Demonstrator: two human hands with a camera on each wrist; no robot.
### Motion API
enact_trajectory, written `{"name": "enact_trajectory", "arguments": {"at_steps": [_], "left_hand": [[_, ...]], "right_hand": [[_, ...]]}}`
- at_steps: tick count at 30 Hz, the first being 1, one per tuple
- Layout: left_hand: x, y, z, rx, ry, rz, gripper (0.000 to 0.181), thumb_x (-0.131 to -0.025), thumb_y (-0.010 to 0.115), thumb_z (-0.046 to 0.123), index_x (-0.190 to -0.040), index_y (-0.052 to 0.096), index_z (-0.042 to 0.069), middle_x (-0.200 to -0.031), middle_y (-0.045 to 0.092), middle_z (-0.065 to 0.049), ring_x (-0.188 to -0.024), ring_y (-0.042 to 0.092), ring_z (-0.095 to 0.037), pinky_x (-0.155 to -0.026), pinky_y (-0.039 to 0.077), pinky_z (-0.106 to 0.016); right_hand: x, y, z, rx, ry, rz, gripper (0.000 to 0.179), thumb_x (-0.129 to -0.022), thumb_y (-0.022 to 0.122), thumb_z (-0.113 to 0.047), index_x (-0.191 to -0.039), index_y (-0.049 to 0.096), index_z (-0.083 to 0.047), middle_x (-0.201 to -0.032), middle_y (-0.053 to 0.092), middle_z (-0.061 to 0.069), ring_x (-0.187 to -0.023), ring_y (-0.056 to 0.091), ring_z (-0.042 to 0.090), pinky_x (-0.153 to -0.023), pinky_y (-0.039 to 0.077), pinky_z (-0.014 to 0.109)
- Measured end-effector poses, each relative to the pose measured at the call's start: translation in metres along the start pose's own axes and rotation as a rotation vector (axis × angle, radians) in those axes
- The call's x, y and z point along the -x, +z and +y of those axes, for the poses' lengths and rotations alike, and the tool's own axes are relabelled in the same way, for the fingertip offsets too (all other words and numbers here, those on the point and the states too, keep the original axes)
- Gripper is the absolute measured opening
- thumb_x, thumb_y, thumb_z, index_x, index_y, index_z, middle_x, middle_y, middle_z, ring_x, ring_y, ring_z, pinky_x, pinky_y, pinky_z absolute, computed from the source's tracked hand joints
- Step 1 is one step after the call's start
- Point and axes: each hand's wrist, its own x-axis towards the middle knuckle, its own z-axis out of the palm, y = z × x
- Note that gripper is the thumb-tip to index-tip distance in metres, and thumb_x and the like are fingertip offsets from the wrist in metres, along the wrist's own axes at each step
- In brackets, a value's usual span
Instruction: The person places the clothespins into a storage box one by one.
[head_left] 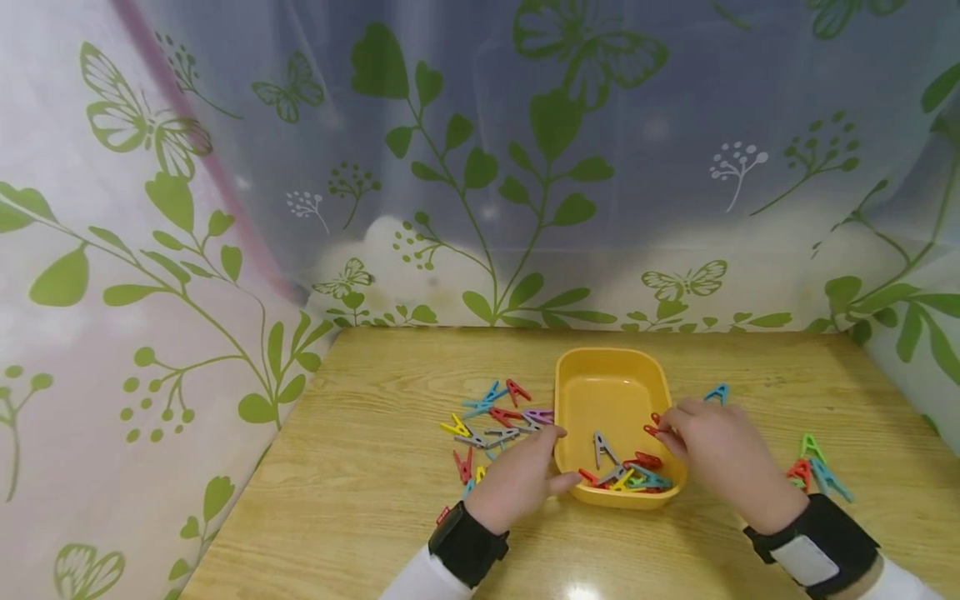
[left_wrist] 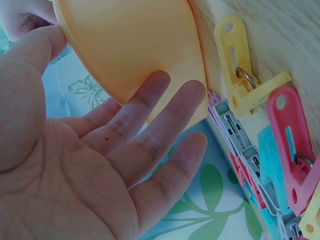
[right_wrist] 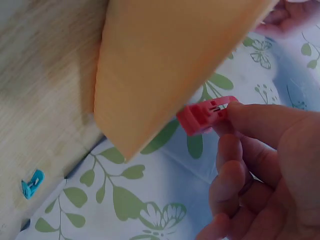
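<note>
A yellow plastic bin stands on the table with several clothespins of mixed colours at its near end. Over the bin's right rim, my right hand pinches a red clothespin between thumb and forefinger. The clothespin's far end juts out toward the bin wall. My left hand is at the bin's left side, with its thumb near the front rim. In the left wrist view its fingers are spread and loosely extended beside the bin's wall, holding nothing.
Left of the bin lies a loose spread of clothespins, partly hidden by the left hand. A blue clothespin lies behind the right hand. Several more, including a green clothespin, lie farther right. A patterned curtain borders the wooden table.
</note>
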Motion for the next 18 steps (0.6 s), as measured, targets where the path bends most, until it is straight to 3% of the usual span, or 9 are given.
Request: {"name": "enact_trajectory", "arguments": {"at_steps": [8,18], "left_hand": [[0.0,0.0,0.0,0.0,-0.004,-0.002,0.06,-0.098,0.07,0.043,-0.146,0.052,0.011,-0.128,0.07,-0.007,-0.098,0.071,-0.017,-0.081,0.057,-0.028],[0.001,0.0,0.001,0.001,-0.007,-0.004,0.06,-0.098,0.07,0.043,-0.146,0.051,0.011,-0.129,0.07,-0.007,-0.099,0.071,-0.017,-0.081,0.057,-0.028]], "right_hand": [[0.0,0.008,-0.008,-0.025,-0.018,-0.027,0.017,-0.082,0.088,-0.021,-0.08,0.073,-0.016,-0.073,0.061,-0.007,-0.063,0.053,0.009,-0.057,0.043,0.033],[0.004,0.017,-0.019,-0.013,-0.056,-0.097,0.025,-0.079,0.09,-0.026,-0.072,0.067,-0.023,-0.069,0.052,-0.013,-0.06,0.049,0.005,-0.058,0.041,0.035]]}}
